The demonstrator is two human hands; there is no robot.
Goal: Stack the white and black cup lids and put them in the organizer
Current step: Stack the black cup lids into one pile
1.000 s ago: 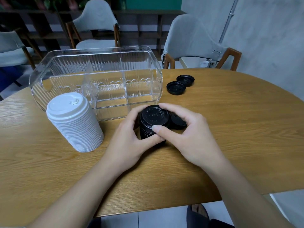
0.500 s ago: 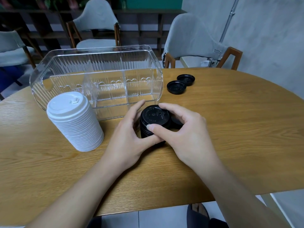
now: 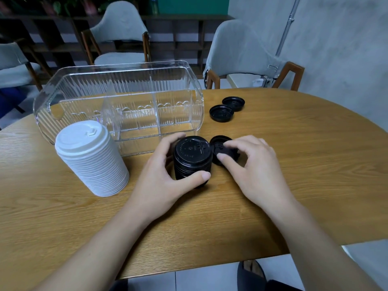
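Head view, left fingers (image 3: pixel 168 175) gripping one black stack (image 3: pixel 192 159), right fingers (image 3: pixel 249 162) pinching one of three loose lids (image 3: pixel 222 150)

Short black lid stack (image 3: pixel 192 158) upright in left grip (image 3: pixel 165 177), loose black lid (image 3: pixel 223 151) under right grip (image 3: pixel 249 164), tall white lid stack (image 3: pixel 90 158) left of both, clear ribbed organizer (image 3: pixel 117 97) beyond, two black lids (image 3: pixel 227 109) further right

White lid stack (image 3: pixel 92 160), black lid stack (image 3: pixel 192 158)

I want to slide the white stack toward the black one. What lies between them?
Only the left hand, gripping the black stack; otherwise bare table beside the white stack, per the head view.
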